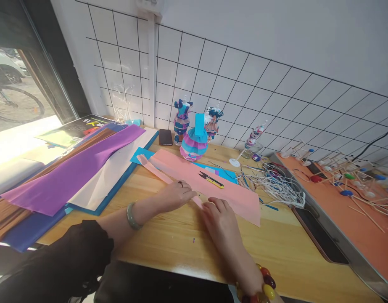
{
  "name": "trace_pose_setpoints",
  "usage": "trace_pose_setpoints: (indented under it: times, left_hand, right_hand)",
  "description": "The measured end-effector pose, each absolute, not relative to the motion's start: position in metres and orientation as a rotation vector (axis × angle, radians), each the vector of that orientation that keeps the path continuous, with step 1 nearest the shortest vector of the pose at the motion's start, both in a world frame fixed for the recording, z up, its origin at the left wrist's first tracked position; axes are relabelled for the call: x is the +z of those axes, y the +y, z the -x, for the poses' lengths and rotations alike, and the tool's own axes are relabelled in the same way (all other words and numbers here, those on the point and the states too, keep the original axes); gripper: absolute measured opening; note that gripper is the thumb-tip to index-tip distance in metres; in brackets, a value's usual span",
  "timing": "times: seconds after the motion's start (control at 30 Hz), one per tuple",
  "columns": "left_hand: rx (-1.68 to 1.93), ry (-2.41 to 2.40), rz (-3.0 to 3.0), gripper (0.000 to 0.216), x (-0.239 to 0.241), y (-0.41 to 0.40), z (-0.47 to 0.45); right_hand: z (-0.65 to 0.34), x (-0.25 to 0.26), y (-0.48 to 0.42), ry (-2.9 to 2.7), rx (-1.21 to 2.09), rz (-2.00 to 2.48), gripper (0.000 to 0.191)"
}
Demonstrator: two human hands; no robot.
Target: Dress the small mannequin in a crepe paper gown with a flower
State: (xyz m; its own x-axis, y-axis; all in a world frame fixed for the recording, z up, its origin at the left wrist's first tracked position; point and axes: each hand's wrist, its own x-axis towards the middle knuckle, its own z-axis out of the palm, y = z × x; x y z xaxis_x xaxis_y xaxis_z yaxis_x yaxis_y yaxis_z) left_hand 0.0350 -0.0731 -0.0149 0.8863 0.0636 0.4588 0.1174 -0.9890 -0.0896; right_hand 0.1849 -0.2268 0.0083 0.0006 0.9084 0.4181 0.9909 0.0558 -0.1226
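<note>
A narrow pink paper strip runs slantwise over the wooden table, its far end on a blue piece of paper. My left hand is closed on the strip near its close end, fingertips pressed down. Just to the right, my right hand pinches the same end, its fingers curled and partly hiding the paper. Beyond both hands spreads a larger pink paper sheet. On it lies a pair of yellow thread snips with dark blades, touched by neither hand.
Purple paper and other coloured sheets are piled at left. Behind stand a ruffled paper ornament, similar decorations and a phone. Tangled cords, another phone and an orange surface with stick models lie at right.
</note>
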Motion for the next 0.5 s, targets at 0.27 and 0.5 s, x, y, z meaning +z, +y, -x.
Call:
trace_pose_setpoints:
  times: [0.27,0.5]
  left_hand:
    - [-0.853,-0.108,2.88,0.014,-0.012,-0.07,-0.034]
    - [-0.861,-0.125,2.845,0.014,-0.006,-0.071,-0.032]
  right_hand:
    - [-0.196,0.013,-0.233,-1.905,-0.509,1.902,0.014]
    - [-0.198,0.011,-0.234,-1.945,-0.565,1.915,0.011]
